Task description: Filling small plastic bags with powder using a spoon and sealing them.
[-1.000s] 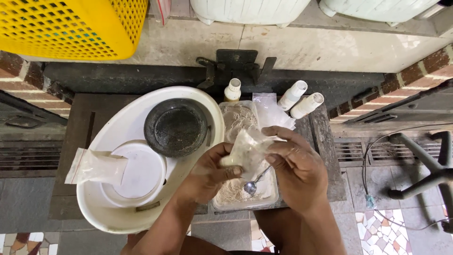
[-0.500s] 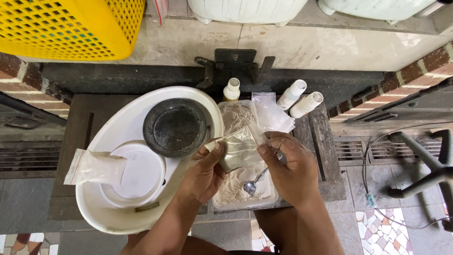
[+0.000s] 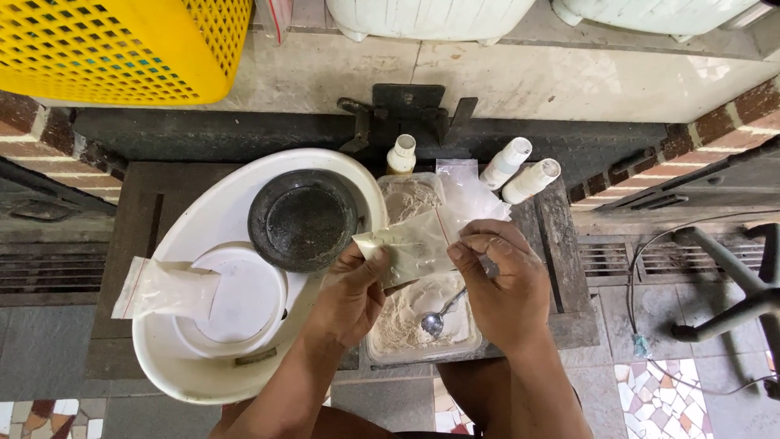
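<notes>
Both hands [image 3: 431, 280] on powder bag [image 3: 410, 248]

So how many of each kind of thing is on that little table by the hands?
Small white bottles: 3
Powder bags: 2, one in both hands, one on the white lid
Spoons: 1
Powder tubs: 1
White basins: 1
Black bowls: 1
Total: 9

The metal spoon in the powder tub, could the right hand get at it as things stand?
Probably yes. The spoon lies uncovered in the powder tub just beside the right hand. But that hand and the left hand both pinch the small plastic bag, so it must let go first.
</notes>
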